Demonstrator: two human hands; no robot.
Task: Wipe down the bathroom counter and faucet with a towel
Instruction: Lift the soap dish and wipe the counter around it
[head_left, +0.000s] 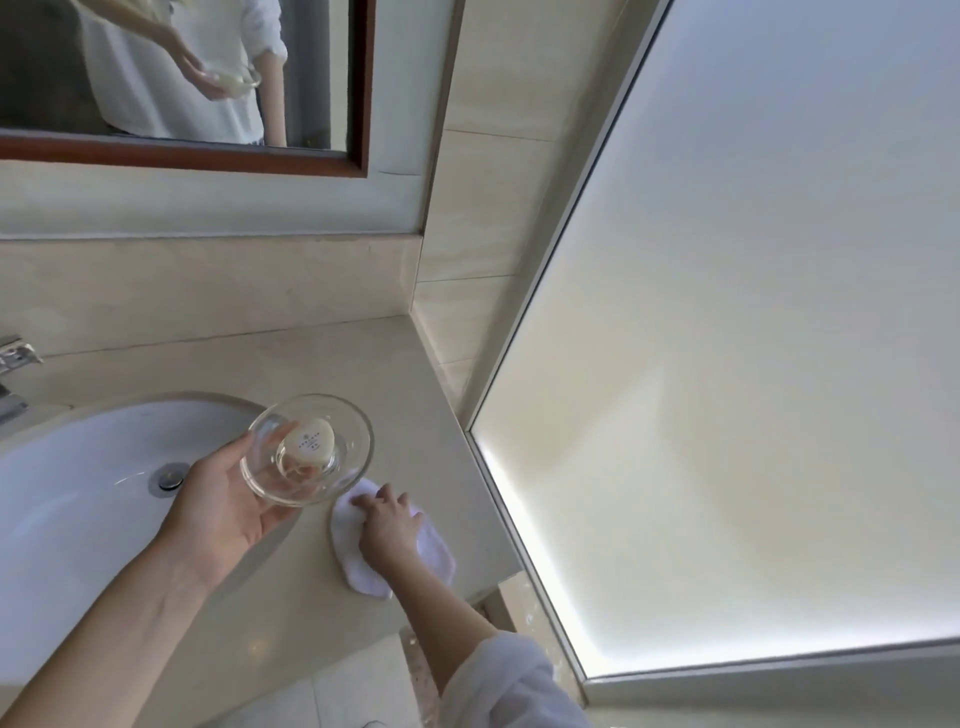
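My right hand (388, 525) presses a small white towel (434, 553) flat on the beige counter (332, 364), right of the sink and near the front edge. My left hand (228, 506) holds a clear glass soap dish (358, 447) lifted above the counter, with a wrapped round soap (307, 441) inside it. The chrome faucet (14, 374) shows only partly at the far left edge.
A white oval sink (78, 493) with a metal drain (170, 477) fills the left. A wood-framed mirror (182, 78) hangs above the backsplash. A frosted glass panel (753, 364) stands along the counter's right end. Pale floor tiles show below the counter edge.
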